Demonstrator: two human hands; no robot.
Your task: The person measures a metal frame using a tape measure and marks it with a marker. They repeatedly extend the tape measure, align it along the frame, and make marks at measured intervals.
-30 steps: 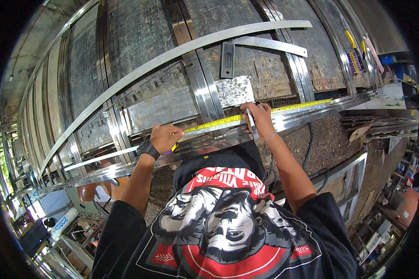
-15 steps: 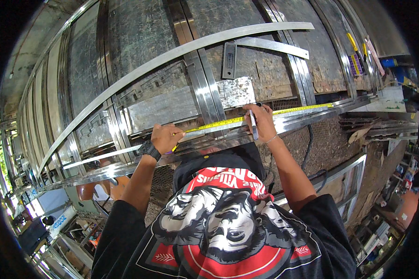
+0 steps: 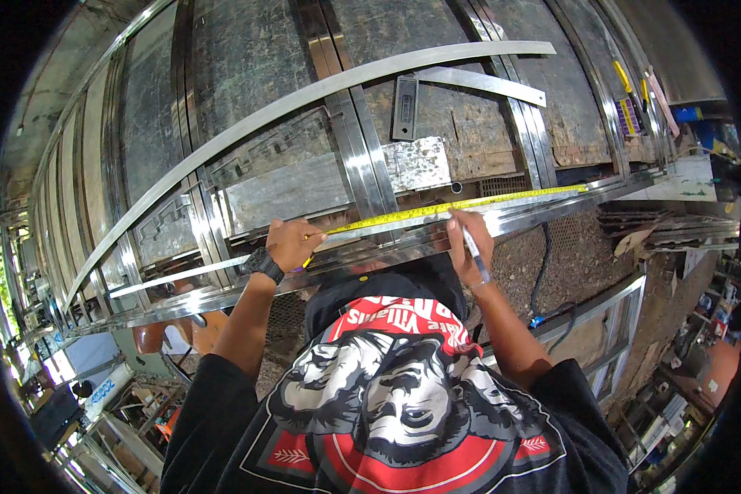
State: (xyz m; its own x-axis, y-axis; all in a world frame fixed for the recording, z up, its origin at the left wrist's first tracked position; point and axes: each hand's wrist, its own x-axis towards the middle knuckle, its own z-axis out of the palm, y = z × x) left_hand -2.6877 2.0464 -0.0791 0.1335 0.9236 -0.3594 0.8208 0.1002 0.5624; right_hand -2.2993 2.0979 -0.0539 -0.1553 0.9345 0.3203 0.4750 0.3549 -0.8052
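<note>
A yellow tape measure (image 3: 420,212) is drawn out along a shiny metal bar (image 3: 502,216), running to the right from my left hand. My left hand (image 3: 291,244), a dark watch on its wrist, is closed on the tape near its left end; something yellow and purple shows just below the fingers. My right hand (image 3: 471,242) holds a marker pen (image 3: 474,249) with a pale barrel, slanting back across the palm. Its fingertips are at the near edge of the tape, around the middle of the drawn-out length.
Beyond the tape lies a metal frame with several shiny crossbars (image 3: 362,152) over worn boards. On it rest a long flat metal strip (image 3: 329,89) and a try square (image 3: 404,107). A purple-and-yellow item (image 3: 628,115) sits far right. A dark cable (image 3: 542,272) hangs at the right.
My right hand has drawn back toward me, from over the tape to its near edge, and the pen has turned in the fingers. My left hand and the tape look unmoved.
</note>
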